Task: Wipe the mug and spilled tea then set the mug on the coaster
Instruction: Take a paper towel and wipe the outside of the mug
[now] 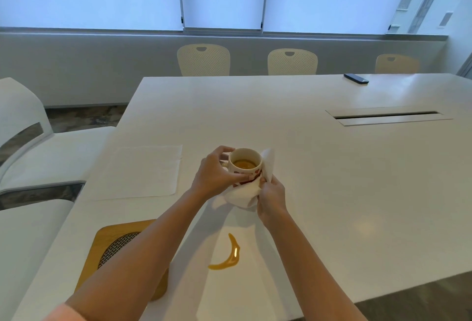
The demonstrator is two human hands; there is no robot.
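One long white table [306, 167], filling most of the view, with one narrow cable slot [388, 116] sunk in its far right part. Three pale perforated chairs [203, 60] lined up along the far edge; on the left, white armchair seats, cut off by the frame, so no sure count. One flat white napkin [145, 171] spread on the table's left. One wooden coaster [112, 249] with a round woven centre at the near left, partly hidden under the left forearm. One crumpled white tissue [245, 195] wrapped against the near and right side of one mug [245, 167]. Mug raised above the table centre, tea visible inside, red pattern on its wall, well apart from the coaster. Left hand [213, 176] closed around the mug's left side at the handle. Right hand [272, 198] pinched on the tissue, pressing it to the mug. One crescent of spilled tea [229, 257] on the near table, right of the coaster. One dark phone [356, 78] at the far right.
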